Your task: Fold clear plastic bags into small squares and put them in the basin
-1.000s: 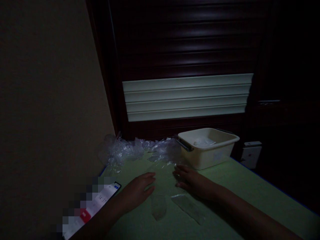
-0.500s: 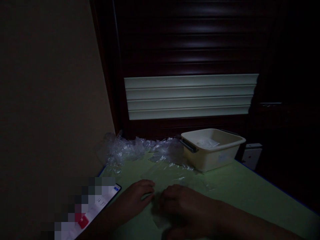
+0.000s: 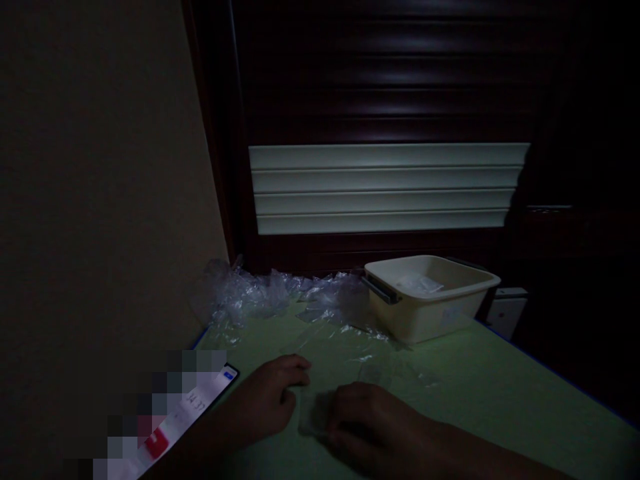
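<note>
On the green table lies a thin clear plastic bag, flat between my two hands and hard to make out in the dim light. My left hand rests at its left edge, fingertips touching the far corner and the thumb apart from the fingers. At the bag's right side my right hand is closed, its curled fingers gripping the film and hiding that part. Another flat piece of clear plastic film lies just beyond the right hand.
Crumpled clear plastic bags are heaped along the table's far left edge. A cream plastic bin with dark handles stands at the back right, holding some clear packets. A lit phone lies left of my left arm.
My right hand has shifted slightly right and down, showing more of the flat bag between the hands. The left hand's thumb has drawn in lower; the view has moved slightly.
</note>
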`<state>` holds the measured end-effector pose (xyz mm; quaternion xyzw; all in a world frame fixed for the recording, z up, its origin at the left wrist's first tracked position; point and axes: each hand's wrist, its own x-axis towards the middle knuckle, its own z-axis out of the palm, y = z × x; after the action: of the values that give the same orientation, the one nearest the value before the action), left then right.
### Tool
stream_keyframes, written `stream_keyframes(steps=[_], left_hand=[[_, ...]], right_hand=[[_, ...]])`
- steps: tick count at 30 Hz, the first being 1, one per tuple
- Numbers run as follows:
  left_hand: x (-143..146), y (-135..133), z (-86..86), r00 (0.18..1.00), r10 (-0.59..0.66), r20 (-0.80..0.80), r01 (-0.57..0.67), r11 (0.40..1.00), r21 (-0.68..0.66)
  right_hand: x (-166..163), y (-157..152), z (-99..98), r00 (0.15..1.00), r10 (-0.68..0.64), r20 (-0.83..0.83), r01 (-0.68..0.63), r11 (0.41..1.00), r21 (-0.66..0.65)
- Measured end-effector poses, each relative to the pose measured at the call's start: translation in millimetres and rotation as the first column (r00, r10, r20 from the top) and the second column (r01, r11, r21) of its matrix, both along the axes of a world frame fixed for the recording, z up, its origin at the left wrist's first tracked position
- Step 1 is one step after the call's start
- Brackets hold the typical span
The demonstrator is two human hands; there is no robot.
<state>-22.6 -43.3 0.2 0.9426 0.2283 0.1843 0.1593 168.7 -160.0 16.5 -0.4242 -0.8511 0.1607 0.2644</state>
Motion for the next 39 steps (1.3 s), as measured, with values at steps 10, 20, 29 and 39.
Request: stream_keyframes(steps=[10, 20, 29, 39], left_hand=[[9.1, -9.2, 12.1, 0.992, -0.087, 0.097, 0.094, 0.993, -0.076], [14.9, -4.1, -3.5, 0.994, 0.019, 0.110, -0.025, 0.999, 0.045], [15.0, -17.6, 5.2, 0.996, -0.078, -0.029, 0.084, 0.934, 0.347], [13.5, -25.3, 9.1, 0.984, -0.170, -0.061, 0.181, 0.932, 0.314]], right_hand=[[5.0, 18.5, -11.2, 0.716, -0.306, -0.628, 0.064, 0.924, -0.377], [20.5, 23.6, -16.3, 0.794, -0.408, -0.450, 0.421, 0.904, -0.078], [13.2, 11.3, -6.2, 0.945, -0.214, 0.247, 0.176, 0.970, 0.167], [25.2, 4.1, 15.4, 0.988, -0.135, -0.075, 0.127, 0.987, -0.102]])
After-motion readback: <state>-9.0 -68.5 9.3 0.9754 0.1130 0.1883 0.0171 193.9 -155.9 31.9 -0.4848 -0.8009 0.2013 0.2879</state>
